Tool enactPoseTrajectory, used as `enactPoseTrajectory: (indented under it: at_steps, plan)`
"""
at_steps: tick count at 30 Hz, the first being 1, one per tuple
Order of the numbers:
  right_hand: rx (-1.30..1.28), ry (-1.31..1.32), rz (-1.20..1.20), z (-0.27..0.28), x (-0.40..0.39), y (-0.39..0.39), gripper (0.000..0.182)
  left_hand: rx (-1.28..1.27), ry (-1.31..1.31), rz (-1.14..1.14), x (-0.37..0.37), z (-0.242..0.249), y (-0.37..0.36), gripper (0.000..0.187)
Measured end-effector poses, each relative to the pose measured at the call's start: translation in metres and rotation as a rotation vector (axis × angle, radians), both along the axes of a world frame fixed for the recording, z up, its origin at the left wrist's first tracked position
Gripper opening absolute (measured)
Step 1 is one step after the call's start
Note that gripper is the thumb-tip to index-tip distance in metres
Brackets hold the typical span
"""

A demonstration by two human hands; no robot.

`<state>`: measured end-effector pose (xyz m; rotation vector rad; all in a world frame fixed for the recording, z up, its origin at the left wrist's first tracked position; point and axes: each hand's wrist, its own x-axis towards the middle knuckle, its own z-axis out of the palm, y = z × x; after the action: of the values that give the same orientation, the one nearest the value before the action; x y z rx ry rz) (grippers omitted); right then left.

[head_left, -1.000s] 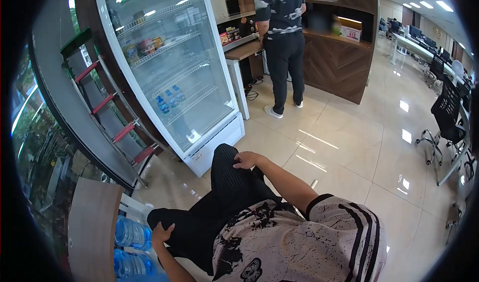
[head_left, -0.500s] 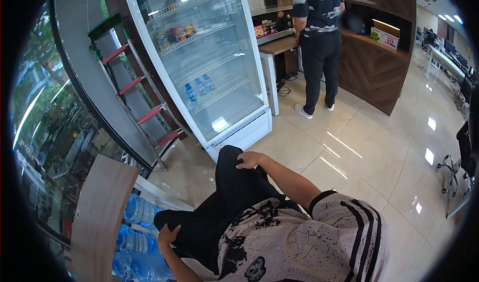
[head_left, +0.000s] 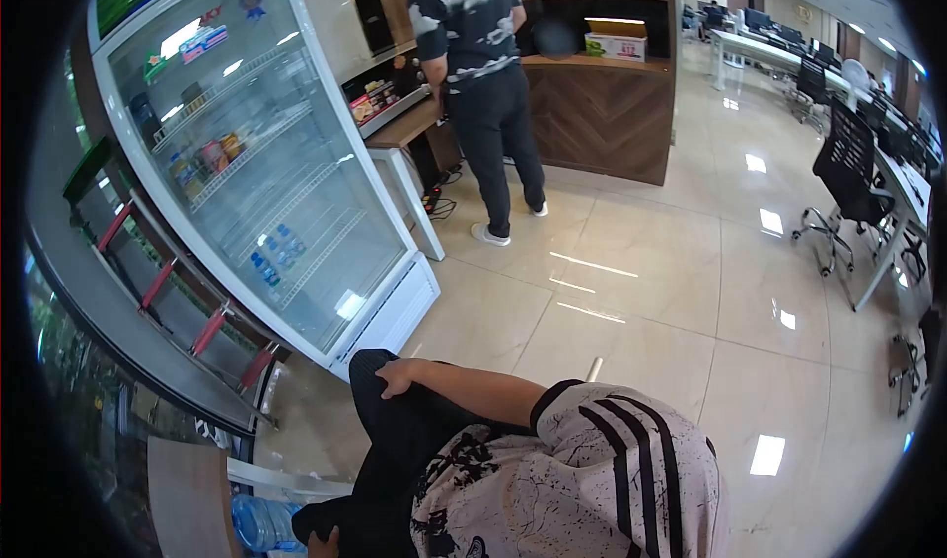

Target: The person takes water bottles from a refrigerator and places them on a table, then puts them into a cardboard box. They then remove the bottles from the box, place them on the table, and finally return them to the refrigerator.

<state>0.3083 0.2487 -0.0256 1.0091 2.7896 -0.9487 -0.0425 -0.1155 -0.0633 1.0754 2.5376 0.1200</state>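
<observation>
My right hand [head_left: 397,376] rests on my right knee [head_left: 368,366], which is in black trousers. Its fingers lie over the cloth, partly hidden, and it holds nothing that I can see. My left hand [head_left: 324,543] lies on my left knee [head_left: 314,517] at the bottom edge, cut off by the frame. Its visible fingers are apart. Beside that knee is a large blue water bottle [head_left: 258,521], next to a wooden tabletop [head_left: 187,499].
A glass-door fridge [head_left: 296,163] with small bottles stands ahead. Left of it leans a ladder [head_left: 158,287]. A person [head_left: 483,104] stands facing a counter [head_left: 602,129]. Office chairs [head_left: 848,178] and desks [head_left: 769,57] line the right side of the tiled floor [head_left: 641,262].
My view has swung to the right, bringing more desks and chairs in and moving the fridge leftward. Both hands remain on my knees; the left is now mostly below the frame.
</observation>
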Motion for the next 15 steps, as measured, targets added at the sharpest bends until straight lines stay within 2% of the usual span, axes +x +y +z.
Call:
enactPoseTrajectory:
  at_steps: [6, 8, 11, 15]
  plan:
    - [-0.016, -0.039, -0.068, -0.001, 0.036, 0.0, 0.078, -0.001, -0.021, -0.11, -0.008, 0.007, 0.042, 0.075]
    - [-0.013, -0.016, -0.163, 0.003, 0.057, -0.005, 0.079, 0.151, -0.019, -0.284, -0.015, 0.007, 0.062, 0.088]
    - [0.004, 0.007, -0.28, -0.002, 0.09, -0.017, 0.078, 0.059, -0.006, -0.316, 0.028, 0.058, 0.091, 0.088]
    - [-0.016, 0.016, -0.405, 0.011, 0.136, -0.05, 0.076, 0.043, -0.017, -0.406, 0.045, 0.072, 0.129, 0.088]
